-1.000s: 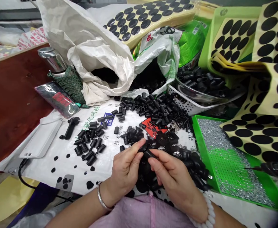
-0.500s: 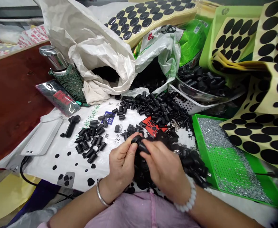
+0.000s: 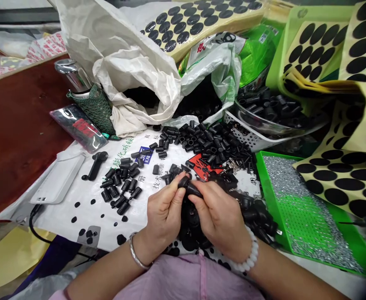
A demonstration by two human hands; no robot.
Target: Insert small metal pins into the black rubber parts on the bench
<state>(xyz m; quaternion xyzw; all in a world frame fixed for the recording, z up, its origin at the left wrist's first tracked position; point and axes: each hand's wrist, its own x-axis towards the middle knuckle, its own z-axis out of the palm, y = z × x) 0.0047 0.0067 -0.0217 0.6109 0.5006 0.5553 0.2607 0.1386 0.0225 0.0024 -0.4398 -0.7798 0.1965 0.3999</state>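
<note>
My left hand (image 3: 163, 213) pinches a round black plastic piece (image 3: 183, 181) between thumb and fingers. Against it, my right hand (image 3: 222, 218) grips a black plastic cap-like piece (image 3: 194, 190). The two pieces touch; whether they form one part I cannot tell. Below and around my hands lies a dark heap of black plastic parts (image 3: 191, 225), partly covered by them. Beyond is a pile of short black sleeves (image 3: 201, 139), and a smaller group of similar sleeves (image 3: 125, 183) lies to the left on the white printed sheet (image 3: 58, 218).
At right stands a green tray (image 3: 291, 246) of small metal pins, below sheets of black round stickers (image 3: 336, 177). Behind are a clear bowl (image 3: 270, 121) of black parts and an open white sack (image 3: 136, 83). A phone (image 3: 78, 127) and white power bank (image 3: 58, 179) lie left.
My right hand's fingers have shifted around the black cap-like piece, and the thumb now shows beneath it. The whole view has moved slightly, so things appear a little further right.
</note>
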